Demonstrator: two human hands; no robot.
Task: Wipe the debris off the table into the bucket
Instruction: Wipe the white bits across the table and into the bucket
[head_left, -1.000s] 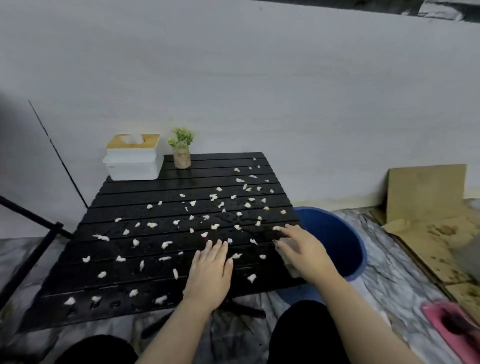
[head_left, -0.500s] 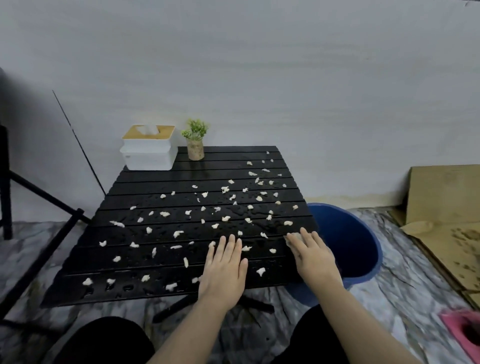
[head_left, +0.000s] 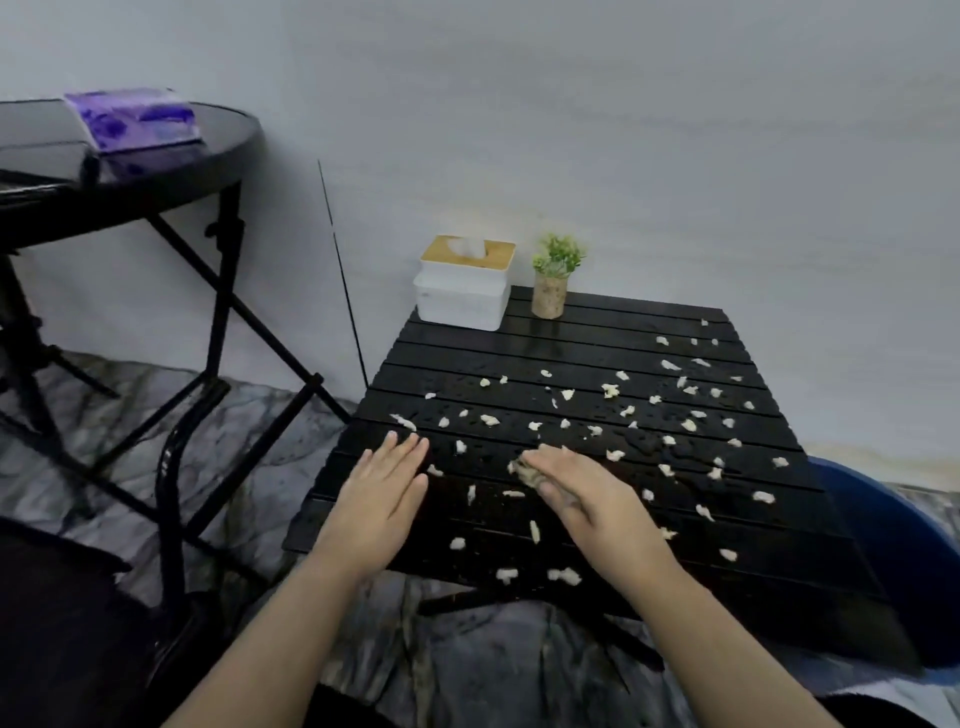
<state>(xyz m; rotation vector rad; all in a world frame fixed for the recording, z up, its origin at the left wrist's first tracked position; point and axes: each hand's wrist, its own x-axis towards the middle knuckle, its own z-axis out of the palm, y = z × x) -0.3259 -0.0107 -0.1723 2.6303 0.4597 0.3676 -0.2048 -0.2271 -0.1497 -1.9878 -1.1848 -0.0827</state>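
Observation:
Several small white bits of debris (head_left: 610, 389) lie scattered over the low black slatted table (head_left: 571, 332), which looks wet. The blue bucket (head_left: 893, 545) stands on the floor against the table's right side, only partly in view. My left hand (head_left: 382, 499) lies flat and open on the table's near left part, fingers pointing away. Over the table's middle, my right hand (head_left: 587, 499) presses flat on the slats with a small grey-white wad (head_left: 522, 470) under its fingertips and thumb.
A white tissue box (head_left: 462, 291) with a wooden lid and a small potted plant (head_left: 553, 280) stand at the table's far left corner. A round black table (head_left: 156, 171) with a purple pack (head_left: 137, 119) and black frame legs (head_left: 171, 467) stand to the left.
Both hands have slid left across the table; my right hand went from the right edge by the bucket to the middle. The view has swung left, showing the round table.

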